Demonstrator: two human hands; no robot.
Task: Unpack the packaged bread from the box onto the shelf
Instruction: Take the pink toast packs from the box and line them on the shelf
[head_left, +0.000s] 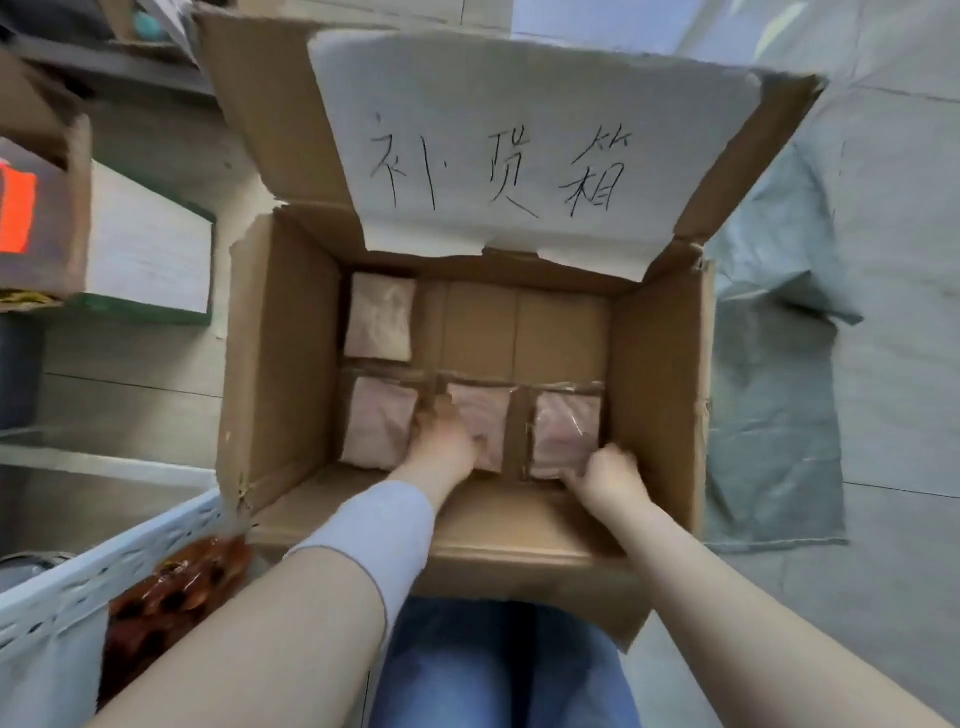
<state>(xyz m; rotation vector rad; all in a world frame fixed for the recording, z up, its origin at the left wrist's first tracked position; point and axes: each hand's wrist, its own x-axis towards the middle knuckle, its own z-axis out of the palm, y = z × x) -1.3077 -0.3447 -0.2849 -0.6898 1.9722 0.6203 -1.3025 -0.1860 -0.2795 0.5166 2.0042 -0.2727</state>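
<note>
Bread packet (565, 430) in right grip (605, 475)

Pale grey floor tiles (883, 364) with thin dark joints fill the view from 12 to 5 o'clock, under soft, even light with a brighter patch at 1 o'clock. A grey-green cloth (769, 395) lies flat and creased on the tiles at 3 o'clock. At 9 o'clock a white board with a green edge (150, 249) sits beside a brown carton with an orange patch (47, 208). Below them, grey boards (130, 405) run across. At 8 o'clock a white perforated basket (78, 582) holds a dark reddish-brown packet (176, 587)
</note>
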